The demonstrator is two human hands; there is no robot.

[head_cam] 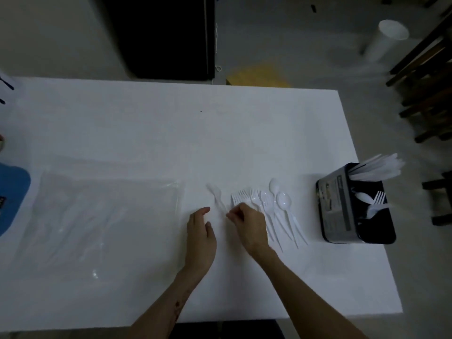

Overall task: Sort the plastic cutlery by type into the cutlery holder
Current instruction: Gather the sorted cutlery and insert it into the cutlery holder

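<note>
A black cutlery holder stands at the table's right edge, with white knives in its far compartment and a spoon and fork in nearer ones. A fan of white plastic forks and spoons lies on the table left of it. One blurred white spoon lies apart, its handle at the fingertips of my right hand, which pinches it. My left hand rests flat on the table beside it, fingers loose, holding nothing.
A clear plastic bag lies flat on the white table at the left. A blue object sits at the left edge. Beyond the table are a white cup, dark wooden chairs and a black cabinet.
</note>
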